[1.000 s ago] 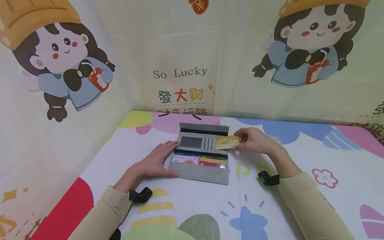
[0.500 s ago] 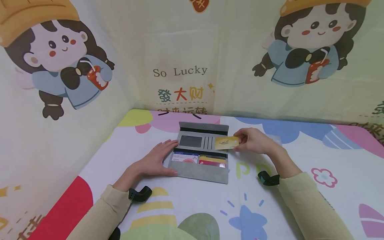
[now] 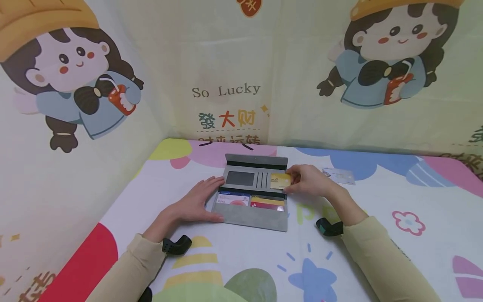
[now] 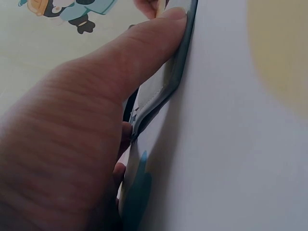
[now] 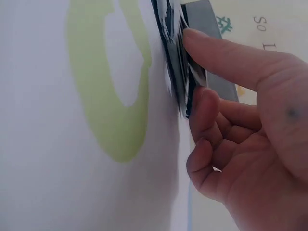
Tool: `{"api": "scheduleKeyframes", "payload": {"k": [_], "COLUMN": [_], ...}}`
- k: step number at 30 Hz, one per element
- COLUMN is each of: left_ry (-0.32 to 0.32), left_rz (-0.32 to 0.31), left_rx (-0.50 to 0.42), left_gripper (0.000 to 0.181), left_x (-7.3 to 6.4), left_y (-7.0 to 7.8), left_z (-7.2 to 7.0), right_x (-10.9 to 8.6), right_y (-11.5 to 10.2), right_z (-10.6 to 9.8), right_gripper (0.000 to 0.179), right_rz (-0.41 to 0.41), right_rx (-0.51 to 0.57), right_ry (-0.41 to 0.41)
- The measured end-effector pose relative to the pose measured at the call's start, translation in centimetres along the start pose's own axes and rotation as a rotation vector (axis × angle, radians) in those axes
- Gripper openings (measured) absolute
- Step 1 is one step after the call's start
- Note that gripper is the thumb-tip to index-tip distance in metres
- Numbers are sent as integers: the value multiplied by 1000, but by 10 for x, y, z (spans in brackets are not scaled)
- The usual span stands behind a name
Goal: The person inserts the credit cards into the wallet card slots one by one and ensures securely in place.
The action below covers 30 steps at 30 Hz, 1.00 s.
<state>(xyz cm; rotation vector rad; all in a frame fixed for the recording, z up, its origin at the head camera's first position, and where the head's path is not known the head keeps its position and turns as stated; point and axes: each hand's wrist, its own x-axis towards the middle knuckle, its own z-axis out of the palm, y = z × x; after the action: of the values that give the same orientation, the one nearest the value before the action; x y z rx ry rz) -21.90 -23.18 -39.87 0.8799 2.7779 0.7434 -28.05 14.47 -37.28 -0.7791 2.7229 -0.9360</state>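
A grey long wallet lies unfolded on the patterned tablecloth in the head view. Its lower half holds a white-and-pink card and red and yellow cards. At the wallet's left side rests my left hand; in the left wrist view its thumb presses the wallet's edge. My right hand pinches a gold card by its right end, between thumb and fingers. Most of that card lies over the right end of the slotted upper panel; how deep it sits in a slot I cannot tell.
A pale, partly see-through card lies on the tablecloth behind the right wrist. Printed fabric hangs along the back and the left side. Each wrist wears a black camera mount.
My right hand has moved left with the gold card, which now covers less room beyond the wallet's edge. The pale card behind the wrist shows more fully. My left hand stays in place.
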Motion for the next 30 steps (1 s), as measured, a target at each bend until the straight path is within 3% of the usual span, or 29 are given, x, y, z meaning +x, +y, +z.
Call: {"api": "scheduleKeyframes", "payload": {"k": [13, 30], "left_ry": [-8, -6], "left_rz": [-16, -22], "left_rx": [14, 14], "left_gripper": [108, 108], "left_x": [3, 1], "left_y": [-1, 1], "left_z": [0, 0], "right_x": [-1, 5], "right_y": [0, -4], "right_z": [-3, -2], "right_gripper": [57, 47], "right_rz": [61, 1], "right_rx": [45, 14], "right_ry": [-38, -56]}}
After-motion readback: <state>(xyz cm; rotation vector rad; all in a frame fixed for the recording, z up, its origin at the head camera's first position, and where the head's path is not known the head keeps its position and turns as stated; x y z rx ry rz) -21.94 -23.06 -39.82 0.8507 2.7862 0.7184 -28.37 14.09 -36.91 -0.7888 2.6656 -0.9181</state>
